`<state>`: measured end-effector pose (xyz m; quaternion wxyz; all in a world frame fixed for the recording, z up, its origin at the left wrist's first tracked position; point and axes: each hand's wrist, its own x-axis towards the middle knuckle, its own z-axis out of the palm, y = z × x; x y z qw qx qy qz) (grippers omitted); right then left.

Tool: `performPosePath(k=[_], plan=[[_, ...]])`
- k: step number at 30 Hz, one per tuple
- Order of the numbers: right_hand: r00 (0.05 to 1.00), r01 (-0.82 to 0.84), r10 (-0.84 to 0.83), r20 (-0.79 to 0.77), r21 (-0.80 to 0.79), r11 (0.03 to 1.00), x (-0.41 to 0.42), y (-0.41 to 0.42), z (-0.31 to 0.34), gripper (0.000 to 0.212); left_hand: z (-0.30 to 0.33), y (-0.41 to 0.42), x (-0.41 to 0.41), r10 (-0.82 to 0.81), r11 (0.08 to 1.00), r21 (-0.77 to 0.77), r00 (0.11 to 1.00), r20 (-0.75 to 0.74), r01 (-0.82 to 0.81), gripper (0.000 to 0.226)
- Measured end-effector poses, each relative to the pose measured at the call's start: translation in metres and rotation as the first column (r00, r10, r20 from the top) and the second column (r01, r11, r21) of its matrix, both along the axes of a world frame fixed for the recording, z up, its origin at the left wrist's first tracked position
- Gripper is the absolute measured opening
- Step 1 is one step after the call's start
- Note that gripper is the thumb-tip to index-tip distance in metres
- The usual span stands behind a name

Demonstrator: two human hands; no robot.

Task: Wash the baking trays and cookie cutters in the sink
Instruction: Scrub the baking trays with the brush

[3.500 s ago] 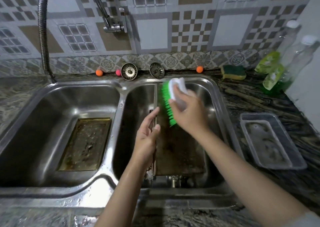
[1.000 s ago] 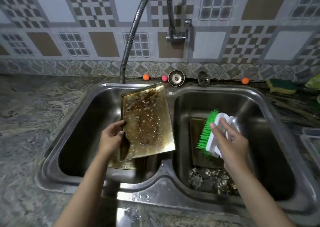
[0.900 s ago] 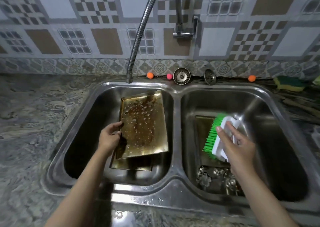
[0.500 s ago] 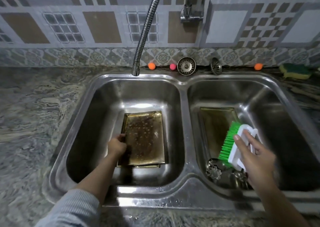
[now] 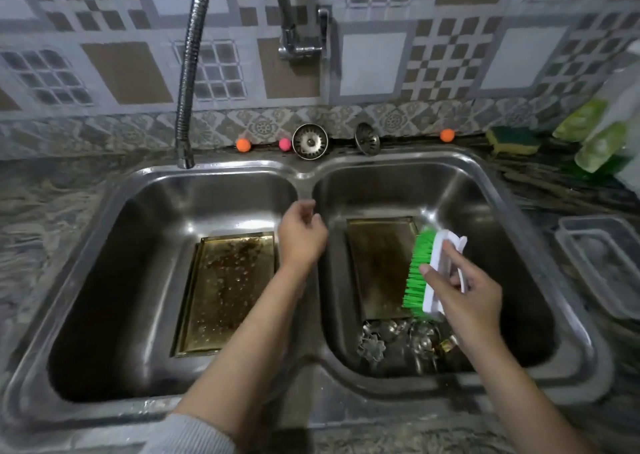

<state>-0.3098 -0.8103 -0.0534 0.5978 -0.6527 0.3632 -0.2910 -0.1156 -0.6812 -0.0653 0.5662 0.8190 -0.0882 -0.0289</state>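
Observation:
A greasy, wet baking tray [image 5: 227, 291] lies flat in the left basin of the steel double sink [image 5: 304, 176]. A second dark tray [image 5: 379, 263] lies in the right basin, with several metal cookie cutters [image 5: 398, 341] piled at its near end. My right hand [image 5: 464, 291] grips a white scrubbing brush with green bristles [image 5: 427, 273] above the right tray. My left hand [image 5: 303, 235] hovers over the divider between the basins, fingers loosely curled, holding nothing.
A flexible hose tap [image 5: 188, 73] rises at the back left, with a wall tap [image 5: 301, 38] behind it. Two strainers [image 5: 310, 141], small coloured balls [image 5: 243, 145], a sponge [image 5: 512, 139] and green bottles [image 5: 602, 142] line the back. A clear plastic container [image 5: 602, 263] sits right.
My left hand laid the wet tray flat in the left basin, let go and moved right to the divider. My right hand with the brush stays over the right basin.

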Motion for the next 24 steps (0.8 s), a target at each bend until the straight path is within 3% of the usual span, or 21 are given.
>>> performPosePath(k=[4,9,12,19,22,24], plan=[[0.999,-0.037,0.038,0.017,-0.054,0.998,-0.022,-0.043,0.009,0.054,-0.04,-0.052,-0.022,-0.168,0.963,0.168,0.957,-0.238,0.211,0.028],[0.998,-0.048,0.052,0.03,-0.13,0.99,-0.061,-0.115,0.023,0.052,-0.096,-0.082,-0.031,-0.008,0.887,0.408,0.892,-0.453,0.215,0.047],[0.999,-0.044,0.047,0.018,-0.156,0.987,-0.083,-0.159,0.029,0.051,-0.106,-0.096,-0.04,0.095,0.827,0.542,0.914,-0.395,0.148,0.044],[1.0,-0.008,0.004,-0.018,-0.221,0.975,-0.111,-0.239,0.04,0.047,-0.104,-0.106,-0.053,0.136,0.831,0.554,0.95,-0.283,0.046,0.029],[0.993,-0.037,0.009,-0.118,-0.243,0.969,-0.118,-0.262,0.04,0.046,-0.098,-0.113,-0.053,0.096,0.852,0.521,0.96,-0.262,0.057,0.038],[0.969,-0.096,0.026,-0.247,-0.274,0.957,-0.121,-0.272,0.037,0.047,-0.101,-0.115,-0.051,0.083,0.802,0.589,0.957,-0.278,0.102,0.043]])
